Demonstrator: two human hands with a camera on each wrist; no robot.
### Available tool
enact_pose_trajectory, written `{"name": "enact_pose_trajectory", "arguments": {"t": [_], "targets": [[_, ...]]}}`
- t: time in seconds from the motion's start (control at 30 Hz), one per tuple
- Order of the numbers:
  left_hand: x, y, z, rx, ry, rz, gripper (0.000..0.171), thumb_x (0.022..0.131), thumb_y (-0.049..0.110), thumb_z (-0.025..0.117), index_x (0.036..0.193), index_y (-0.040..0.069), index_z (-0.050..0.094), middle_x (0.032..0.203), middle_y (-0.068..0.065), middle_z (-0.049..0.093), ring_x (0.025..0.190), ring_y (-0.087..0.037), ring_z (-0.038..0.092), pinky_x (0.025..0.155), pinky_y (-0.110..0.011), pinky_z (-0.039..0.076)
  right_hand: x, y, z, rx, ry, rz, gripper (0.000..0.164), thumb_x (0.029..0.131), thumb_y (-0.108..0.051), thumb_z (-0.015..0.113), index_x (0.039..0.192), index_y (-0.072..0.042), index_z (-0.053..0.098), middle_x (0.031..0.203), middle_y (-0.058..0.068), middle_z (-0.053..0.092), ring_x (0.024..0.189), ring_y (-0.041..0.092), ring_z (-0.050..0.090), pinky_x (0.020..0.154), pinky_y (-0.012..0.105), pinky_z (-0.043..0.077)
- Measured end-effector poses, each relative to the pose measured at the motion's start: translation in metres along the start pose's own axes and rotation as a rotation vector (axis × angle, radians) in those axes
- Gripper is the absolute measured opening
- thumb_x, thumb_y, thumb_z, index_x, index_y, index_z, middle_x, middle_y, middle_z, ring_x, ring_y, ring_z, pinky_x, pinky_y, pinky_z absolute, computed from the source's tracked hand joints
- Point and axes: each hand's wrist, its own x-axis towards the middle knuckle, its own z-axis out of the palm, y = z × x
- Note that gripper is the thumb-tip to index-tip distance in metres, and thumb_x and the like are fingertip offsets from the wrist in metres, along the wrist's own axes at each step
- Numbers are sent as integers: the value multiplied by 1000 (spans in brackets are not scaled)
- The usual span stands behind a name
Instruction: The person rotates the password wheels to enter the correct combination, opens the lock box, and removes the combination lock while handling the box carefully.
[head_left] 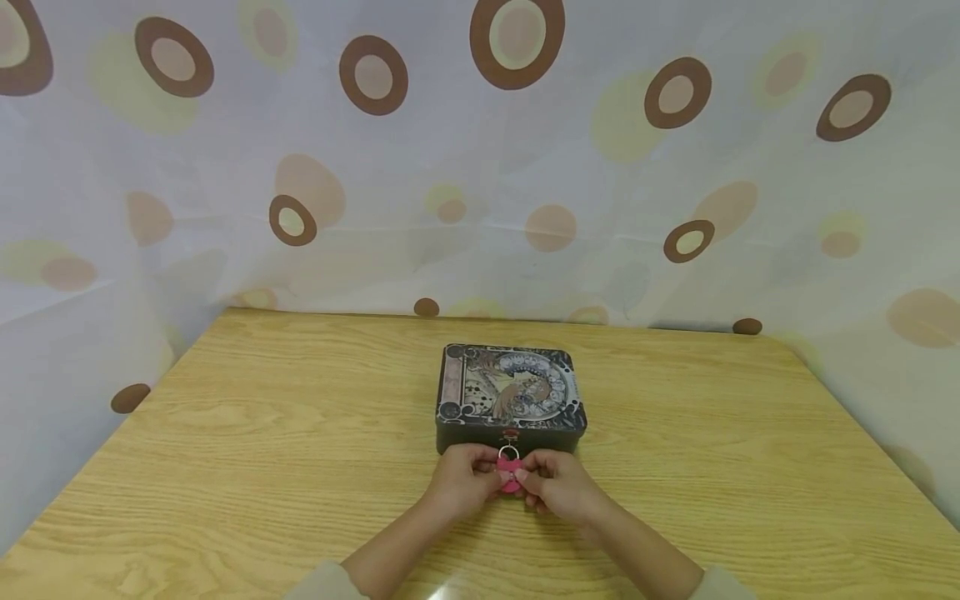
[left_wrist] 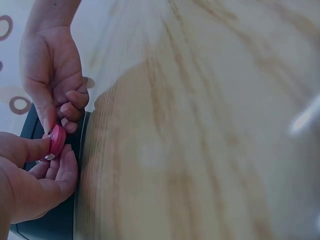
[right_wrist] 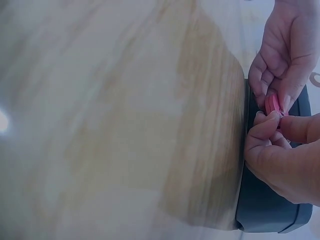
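A pink padlock [head_left: 510, 463] with a silver shackle is held upright at the front of a dark, picture-lidded tin box [head_left: 517, 387]. My left hand [head_left: 459, 485] pinches the padlock from the left, thumb on its face and fingers behind. From the right, my right hand [head_left: 568, 490] pinches it too, its thumb meeting the other over a small row of parts on the face. The shackle overlaps the red-and-metal latch [head_left: 510, 434] on the box front. Seen in the left wrist view, the padlock [left_wrist: 58, 140] sits edge-on between both hands' fingertips.
The box stands with its lid down on a wood-grained table [head_left: 300, 433]. Behind and beside the table hangs a pale curtain [head_left: 465, 150] with brown, tan and yellow circles. Light sleeves end at both forearms.
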Motion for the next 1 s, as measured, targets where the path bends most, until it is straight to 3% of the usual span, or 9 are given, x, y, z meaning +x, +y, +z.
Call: {"name": "enact_pose_trajectory", "arguments": {"t": [0.47, 1.0], "targets": [[-2, 1, 0, 47, 21, 25, 15, 80, -2, 63, 89, -13, 66, 76, -18, 68, 62, -9, 56, 54, -20, 50, 0, 0, 2, -24, 25, -5, 14, 91, -5, 51, 92, 7, 57, 65, 0, 50, 60, 11, 48, 51, 20, 40], [0, -1, 1, -25, -8, -32, 18, 88, -2, 56, 96, -16, 63, 81, -20, 67, 62, -11, 60, 58, -25, 56, 0, 1, 1, -11, 20, 0, 14, 91, -7, 52, 93, 7, 56, 67, 1, 51, 60, 11, 48, 51, 21, 41]]}}
